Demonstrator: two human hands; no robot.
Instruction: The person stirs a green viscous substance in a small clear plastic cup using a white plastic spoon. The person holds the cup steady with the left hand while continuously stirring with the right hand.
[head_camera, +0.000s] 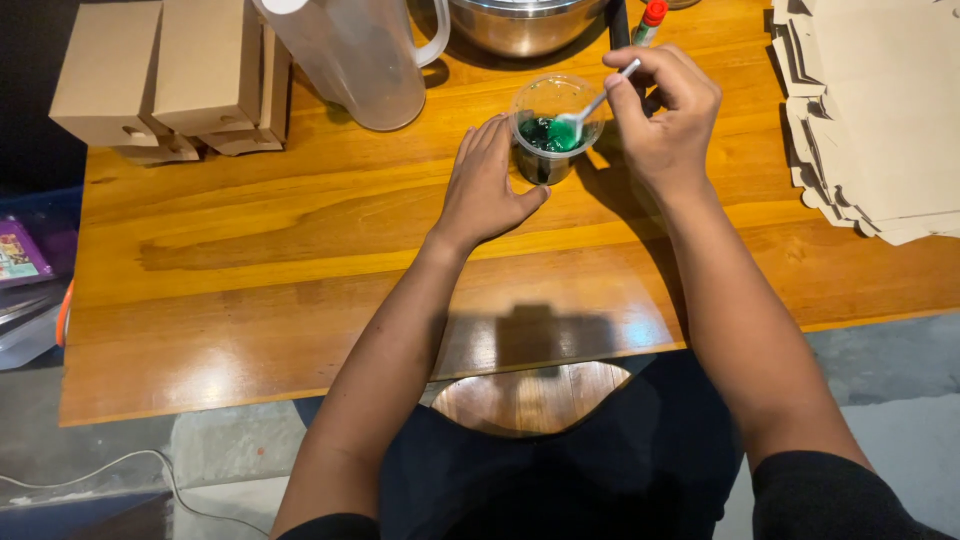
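**Hands at the clear cup on the wooden worktop**

The clear plastic cup (548, 128) stands upright on the wooden worktop (300, 250), toward the far edge and near the middle of its width. The cup holds a green substance (545, 135) in its lower part.

The left hand (485, 185) rests against the left side of the cup. Its fingers are extended and held together, palm down, with the thumb reaching toward the base of the cup. The hand is open and flat; it braces the cup and does not close around it.

The right hand (665, 115) is above and to the right of the cup. Its fingers are curled shut around the handle of a white plastic spoon (595, 105). The spoon slants down to the left, and its bowl sits inside the cup at the green substance.

Behind the cup stand a clear plastic jug (355, 60), a metal bowl (520, 25) and a small bottle with a red cap (650, 20). Closed brown cardboard boxes (170, 75) sit at the far left corner of the worktop. A stack of flat cardboard sheets (880, 110) lies at the right edge.
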